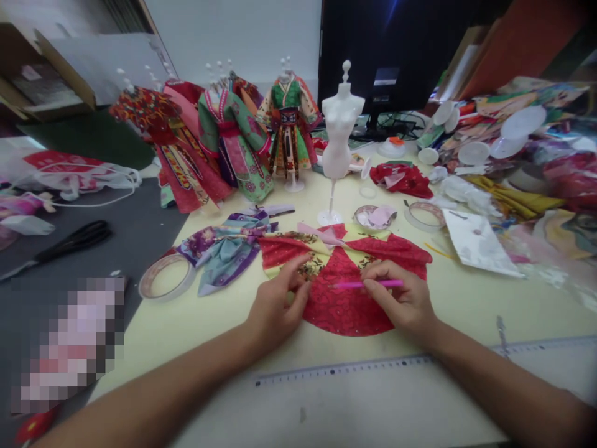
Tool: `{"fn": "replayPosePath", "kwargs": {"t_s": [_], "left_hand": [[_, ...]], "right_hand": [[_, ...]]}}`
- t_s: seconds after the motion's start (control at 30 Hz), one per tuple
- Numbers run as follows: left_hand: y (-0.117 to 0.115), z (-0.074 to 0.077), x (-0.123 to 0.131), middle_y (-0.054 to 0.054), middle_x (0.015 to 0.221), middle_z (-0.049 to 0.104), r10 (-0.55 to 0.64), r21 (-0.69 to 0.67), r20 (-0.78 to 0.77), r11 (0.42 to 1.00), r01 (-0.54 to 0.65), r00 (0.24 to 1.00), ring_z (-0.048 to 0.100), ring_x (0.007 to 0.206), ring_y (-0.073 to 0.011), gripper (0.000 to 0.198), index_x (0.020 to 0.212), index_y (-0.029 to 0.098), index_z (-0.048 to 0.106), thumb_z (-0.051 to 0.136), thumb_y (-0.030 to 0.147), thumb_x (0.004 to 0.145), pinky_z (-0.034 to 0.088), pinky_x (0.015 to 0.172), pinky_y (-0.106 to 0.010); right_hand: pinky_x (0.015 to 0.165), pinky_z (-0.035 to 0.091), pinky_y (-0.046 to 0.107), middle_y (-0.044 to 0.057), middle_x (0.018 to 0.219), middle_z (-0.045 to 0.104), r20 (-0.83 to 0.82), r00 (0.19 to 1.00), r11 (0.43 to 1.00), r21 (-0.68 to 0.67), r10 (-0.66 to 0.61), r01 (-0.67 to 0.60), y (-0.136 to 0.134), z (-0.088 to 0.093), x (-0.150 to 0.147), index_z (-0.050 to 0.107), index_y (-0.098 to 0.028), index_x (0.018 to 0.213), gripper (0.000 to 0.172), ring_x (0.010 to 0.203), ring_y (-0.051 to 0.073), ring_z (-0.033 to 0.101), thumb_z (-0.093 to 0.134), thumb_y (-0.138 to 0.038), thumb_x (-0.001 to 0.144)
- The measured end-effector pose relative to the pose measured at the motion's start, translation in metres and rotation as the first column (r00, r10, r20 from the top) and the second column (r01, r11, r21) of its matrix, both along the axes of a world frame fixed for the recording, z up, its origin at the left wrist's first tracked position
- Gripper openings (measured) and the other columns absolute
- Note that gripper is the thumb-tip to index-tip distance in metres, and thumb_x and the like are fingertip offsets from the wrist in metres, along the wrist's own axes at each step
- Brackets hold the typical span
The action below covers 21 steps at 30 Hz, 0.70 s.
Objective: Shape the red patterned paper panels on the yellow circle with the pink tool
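A small red and yellow doll's dress (347,305) lies spread out in front of me, its red skirt fanned toward me. My right hand (408,298) pinches a slim pink pencil (347,285) over the skirt, the tip pointing left. At the dress's left side is my left hand (280,305), with curved fingers, thumb and forefinger apart, and nothing visible in it. Its fingertips seem to rest on the cloth. A pale pink strip (321,234) crosses the top of the dress. Behind stands a bare white mini mannequin (336,130).
A clear ruler (332,371) lies near the front edge. Tape rolls (166,278), a blue-purple doll garment (228,249) and black scissors (77,241) are to the left. Dressed mannequins (233,143) stand behind. Fabric scraps (527,137) pile up at right beside a white packet (480,242).
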<state>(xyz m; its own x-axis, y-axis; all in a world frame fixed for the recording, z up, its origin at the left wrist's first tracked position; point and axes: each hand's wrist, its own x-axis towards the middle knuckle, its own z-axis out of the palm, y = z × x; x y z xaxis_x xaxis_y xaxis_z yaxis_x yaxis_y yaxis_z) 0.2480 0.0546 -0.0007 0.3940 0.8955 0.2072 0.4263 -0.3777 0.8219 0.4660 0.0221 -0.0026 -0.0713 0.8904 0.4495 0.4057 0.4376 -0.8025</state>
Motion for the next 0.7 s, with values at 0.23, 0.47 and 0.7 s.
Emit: {"fn": "replayPosePath", "kwargs": {"t_s": [0.23, 0.47, 0.7], "left_hand": [[0.0020, -0.0018, -0.0010, 0.002, 0.064, 0.062, 0.003, 0.012, -0.010, 1.000, -0.003, 1.000, 0.059, 0.065, -0.0135, 0.042, 0.122, 0.023, 0.046, 0.050, 0.021, 0.080, 0.043, 0.068, -0.023], [0.0031, -0.0018, 0.0008, 0.002, 0.061, 0.061, 0.020, -0.048, 0.046, 0.999, -0.018, 0.999, 0.058, 0.061, -0.0137, 0.042, 0.119, 0.023, 0.049, 0.054, 0.024, 0.078, 0.043, 0.065, -0.022], [0.0050, -0.0056, -0.0008, 0.002, 0.061, 0.058, -0.020, 0.067, -0.074, 0.997, 0.025, 0.997, 0.054, 0.056, -0.0117, 0.039, 0.122, 0.021, 0.046, 0.046, 0.022, 0.083, 0.040, 0.060, -0.022]], "right_hand": [[0.063, 0.046, 0.029, 0.002, 0.071, 0.056, 0.088, 0.988, 0.991, 0.026, 0.127, -0.130, -0.0034, -0.0030, -0.0086, 0.054, -0.017, 0.078, 0.004, 0.067, 0.014, 0.055, 0.052, -0.016, 0.080], [0.063, 0.046, 0.028, 0.003, 0.072, 0.058, 0.120, 0.986, 0.993, 0.018, 0.113, -0.116, -0.0023, -0.0017, -0.0098, 0.054, -0.018, 0.079, 0.004, 0.068, 0.013, 0.055, 0.051, -0.017, 0.081], [0.061, 0.046, 0.026, 0.003, 0.073, 0.058, 0.153, 0.980, 0.991, 0.009, 0.130, -0.133, -0.0009, -0.0014, -0.0104, 0.055, -0.017, 0.079, 0.005, 0.067, 0.013, 0.055, 0.051, -0.017, 0.082]]}}
